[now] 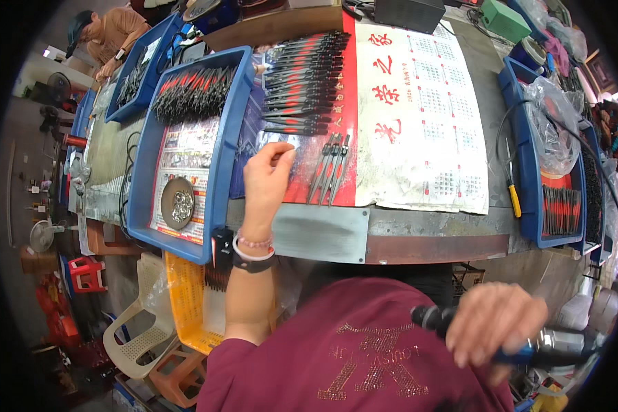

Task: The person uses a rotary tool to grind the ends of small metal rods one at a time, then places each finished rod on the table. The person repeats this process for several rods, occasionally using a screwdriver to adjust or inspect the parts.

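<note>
My left hand [271, 175] is raised over the near edge of the workbench, thumb and fingertips pinched together. Whatever is between them is too small to make out. Just right of it, three slim black-and-red pointed tools [330, 168] lie side by side on a red sheet [302, 185]. Beyond them is a long row of similar black-and-red tools [302, 82]. My right hand [496, 324], slightly blurred, is at the lower right in front of my body. It is wrapped round a black-and-blue power screwdriver [432, 318], whose dark nose points left.
To the left stands a blue bin [216, 199] with many black-and-red tools and a round dish [178, 203] of small shiny parts. A printed calendar sheet [419, 158] covers the middle bench. A yellow-handled screwdriver [513, 196] lies beside another blue bin [529, 226]. A person [110, 38] sits far left.
</note>
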The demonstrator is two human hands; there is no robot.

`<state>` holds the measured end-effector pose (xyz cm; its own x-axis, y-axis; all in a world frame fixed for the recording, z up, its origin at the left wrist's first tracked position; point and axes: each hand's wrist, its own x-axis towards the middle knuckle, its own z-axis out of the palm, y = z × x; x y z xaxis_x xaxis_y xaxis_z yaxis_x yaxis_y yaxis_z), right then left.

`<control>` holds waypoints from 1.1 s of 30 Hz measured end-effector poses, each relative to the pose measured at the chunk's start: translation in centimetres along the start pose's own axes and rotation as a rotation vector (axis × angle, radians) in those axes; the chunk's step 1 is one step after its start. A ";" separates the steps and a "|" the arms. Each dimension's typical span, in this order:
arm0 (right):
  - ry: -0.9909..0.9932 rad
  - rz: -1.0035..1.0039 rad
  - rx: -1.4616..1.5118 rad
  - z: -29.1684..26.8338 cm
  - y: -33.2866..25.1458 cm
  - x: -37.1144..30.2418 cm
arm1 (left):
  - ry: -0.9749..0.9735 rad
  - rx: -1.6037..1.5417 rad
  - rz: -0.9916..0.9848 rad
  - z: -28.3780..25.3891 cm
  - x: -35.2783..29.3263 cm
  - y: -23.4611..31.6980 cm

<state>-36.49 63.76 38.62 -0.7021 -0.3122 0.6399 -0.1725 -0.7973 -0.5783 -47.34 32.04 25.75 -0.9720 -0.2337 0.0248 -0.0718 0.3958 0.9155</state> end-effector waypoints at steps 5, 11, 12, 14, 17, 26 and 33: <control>-0.087 -0.358 0.043 3.2 0.2 2.9 | 0.039 -0.062 0.056 -1.3 1.7 1.5; -0.215 -0.287 0.189 3.5 0.0 4.7 | -0.055 0.105 0.360 1.1 5.1 1.7; -0.242 -0.316 0.167 3.5 0.1 4.6 | -0.059 0.146 0.418 1.6 5.7 1.6; -0.288 -0.366 0.118 3.4 0.3 4.4 | -0.074 0.247 0.478 2.6 6.8 1.4; -0.312 -0.235 0.120 2.8 -0.3 4.1 | -0.063 0.438 0.632 3.6 8.0 0.8; -0.254 -0.215 0.022 1.7 -0.9 3.1 | -0.096 0.647 0.659 3.9 9.0 0.1; -0.203 -0.037 -0.094 0.5 -1.3 1.8 | -0.124 0.673 0.720 3.4 9.0 -0.5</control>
<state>-37.15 63.96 40.75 -0.5426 -0.3887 0.7446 -0.2661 -0.7613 -0.5913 -56.85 32.78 24.18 -0.8475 0.3395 0.4080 0.4697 0.8378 0.2785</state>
